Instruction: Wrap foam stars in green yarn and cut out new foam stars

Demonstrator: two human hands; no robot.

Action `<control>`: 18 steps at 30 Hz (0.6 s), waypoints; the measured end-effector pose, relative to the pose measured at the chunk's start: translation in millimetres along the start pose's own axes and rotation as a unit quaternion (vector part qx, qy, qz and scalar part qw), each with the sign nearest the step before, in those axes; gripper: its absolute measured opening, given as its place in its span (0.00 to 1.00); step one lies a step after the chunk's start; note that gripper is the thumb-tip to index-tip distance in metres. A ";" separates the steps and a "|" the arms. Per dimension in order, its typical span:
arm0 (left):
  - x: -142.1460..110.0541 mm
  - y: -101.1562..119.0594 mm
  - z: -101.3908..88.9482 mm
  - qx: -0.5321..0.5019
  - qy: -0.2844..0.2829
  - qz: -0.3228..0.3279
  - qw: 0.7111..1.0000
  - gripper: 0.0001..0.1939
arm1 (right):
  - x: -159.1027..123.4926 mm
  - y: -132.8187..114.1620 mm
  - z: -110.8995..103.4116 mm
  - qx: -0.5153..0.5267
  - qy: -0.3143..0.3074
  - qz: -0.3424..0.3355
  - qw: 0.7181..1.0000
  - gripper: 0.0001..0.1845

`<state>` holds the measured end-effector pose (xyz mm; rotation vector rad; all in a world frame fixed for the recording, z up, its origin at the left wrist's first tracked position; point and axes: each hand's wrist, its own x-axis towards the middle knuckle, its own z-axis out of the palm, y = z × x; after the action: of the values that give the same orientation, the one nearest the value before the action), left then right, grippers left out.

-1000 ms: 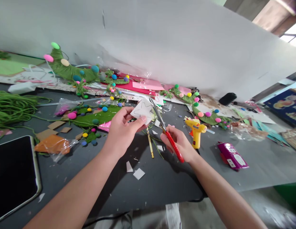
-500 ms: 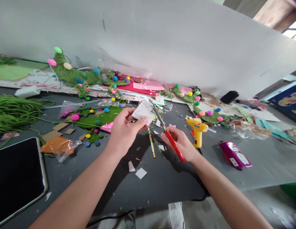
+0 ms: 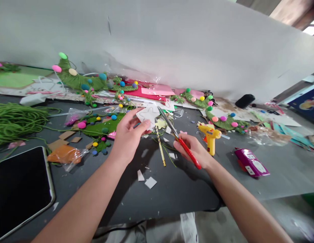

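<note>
Between thumb and fingers, my left hand (image 3: 129, 135) grips a white piece of foam or card (image 3: 148, 114) with a star outline drawn on it. Red-handled scissors (image 3: 183, 140) sit in my right hand (image 3: 193, 150), their blades pointing up and left towards the white piece's right edge. The blades look nearly together, and I cannot tell whether they touch it. Below the hands lie a patterned pencil (image 3: 161, 150) and white offcuts (image 3: 150, 182). A pale yellow star-like cutout (image 3: 160, 124) is just beyond the pencil.
A yellow glue gun (image 3: 210, 136) stands right of my hand, near a purple packet (image 3: 252, 162). At left are a tablet (image 3: 22, 192), green cord (image 3: 17, 121) and a bag of orange material (image 3: 64, 154). Green pom-pom decorations (image 3: 81, 79) line the wall.
My left hand has shifted slightly left with the white piece, turning it. The scissors have moved a little away to the right, uncovering the yellow cutout.
</note>
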<state>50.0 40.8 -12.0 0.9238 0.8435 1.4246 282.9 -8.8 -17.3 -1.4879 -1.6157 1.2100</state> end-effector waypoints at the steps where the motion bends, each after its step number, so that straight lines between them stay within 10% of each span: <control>1: 0.6 0.3 -0.5 0.004 0.004 0.001 1.000 0.26 | -0.2 -0.4 -0.2 -0.001 -0.005 0.000 1.000 0.28; 18: 7.5 7.1 -12.2 0.068 0.034 0.009 0.997 0.29 | -1.1 -2.5 -2.0 -0.010 -0.038 -0.008 0.999 0.28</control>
<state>35.9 48.1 -10.4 0.9910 0.9956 1.4343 283.9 -9.3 -14.1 -1.4552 -1.6914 1.2575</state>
